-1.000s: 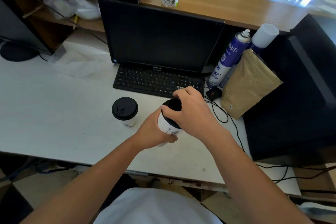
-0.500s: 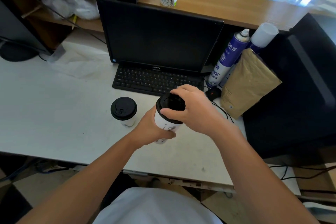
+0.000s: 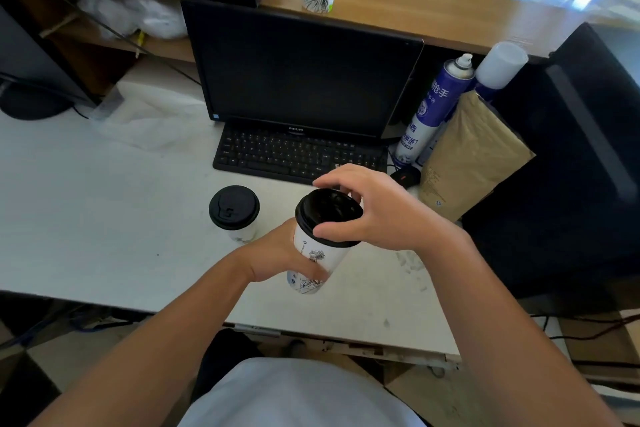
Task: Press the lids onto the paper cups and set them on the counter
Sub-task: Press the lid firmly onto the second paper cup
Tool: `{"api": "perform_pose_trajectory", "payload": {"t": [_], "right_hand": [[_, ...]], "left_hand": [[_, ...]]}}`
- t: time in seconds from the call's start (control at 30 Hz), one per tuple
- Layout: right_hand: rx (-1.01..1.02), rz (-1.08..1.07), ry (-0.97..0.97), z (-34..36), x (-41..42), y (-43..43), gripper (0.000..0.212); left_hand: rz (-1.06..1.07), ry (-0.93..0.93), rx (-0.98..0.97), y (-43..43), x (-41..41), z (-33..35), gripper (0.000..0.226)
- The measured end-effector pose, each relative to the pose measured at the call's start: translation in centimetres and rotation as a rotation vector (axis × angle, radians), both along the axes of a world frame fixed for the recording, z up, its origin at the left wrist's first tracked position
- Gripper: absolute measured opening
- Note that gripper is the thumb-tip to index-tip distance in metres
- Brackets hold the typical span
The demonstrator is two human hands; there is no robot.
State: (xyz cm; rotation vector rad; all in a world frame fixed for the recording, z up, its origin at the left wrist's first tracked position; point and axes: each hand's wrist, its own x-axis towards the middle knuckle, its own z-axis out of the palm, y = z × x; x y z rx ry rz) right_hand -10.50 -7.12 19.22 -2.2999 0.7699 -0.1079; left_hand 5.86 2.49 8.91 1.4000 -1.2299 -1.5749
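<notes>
The right hand pinches the rim of the black lid, just under its palm, on the paper cup that the left hand grips lower down. The cup is held almost upright above the white desk.

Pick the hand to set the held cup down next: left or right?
Left, probably. The left hand wraps the body of the paper cup, so it can carry it alone. The right hand only pinches the black lid at the rim, a poor hold for lifting.

The held cup hides most of the left hand.
</notes>
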Motion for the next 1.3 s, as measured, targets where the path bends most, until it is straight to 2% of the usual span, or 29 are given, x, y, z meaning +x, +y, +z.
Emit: {"api": "perform_pose_trajectory", "payload": {"t": [0.1,0.2,0.33,0.47,0.63,0.77,1.1,1.2,1.3], "right_hand": [[-0.067,-0.157,-0.065,-0.8,0.0,0.5,0.063],[-0.098,-0.291,-0.031,-1.5,0.4,1.4,0.069],[-0.081,-0.405,-0.057,-1.8,1.1,2.3,0.051],[-0.075,-0.396,-0.035,-1.3,1.1,2.0,0.044],[-0.06,-0.334,-0.07,-0.9,0.7,1.5,0.061],[-0.067,-0.266,-0.022,-0.5,0.7,1.0,0.061],[-0.038,-0.375,0.018,-0.9,1.4,1.8,0.058],[-0.032,-0.377,0.009,-0.9,1.4,1.9,0.057],[-0.003,-0.358,-0.019,-1.2,1.3,2.0,0.058]], "left_hand": [[0.252,-0.103,-0.092,-0.3,-0.9,-0.4,0.07],[0.457,-0.289,-0.2,-0.5,-1.8,-1.0,0.078],[0.567,-0.375,-0.216,-0.5,-2.1,-1.2,0.078],[0.501,-0.325,-0.205,-0.5,-1.7,-1.3,0.079],[0.416,-0.226,-0.215,-0.4,-0.9,-0.8,0.08],[0.31,-0.157,-0.191,-0.6,-0.4,-0.7,0.078],[0.309,-0.09,-0.164,-0.4,-0.8,-1.1,0.072],[0.259,-0.027,-0.123,-0.3,-0.5,-1.2,0.074],[0.146,0.096,-0.037,-0.2,0.3,-0.7,0.066]]}}
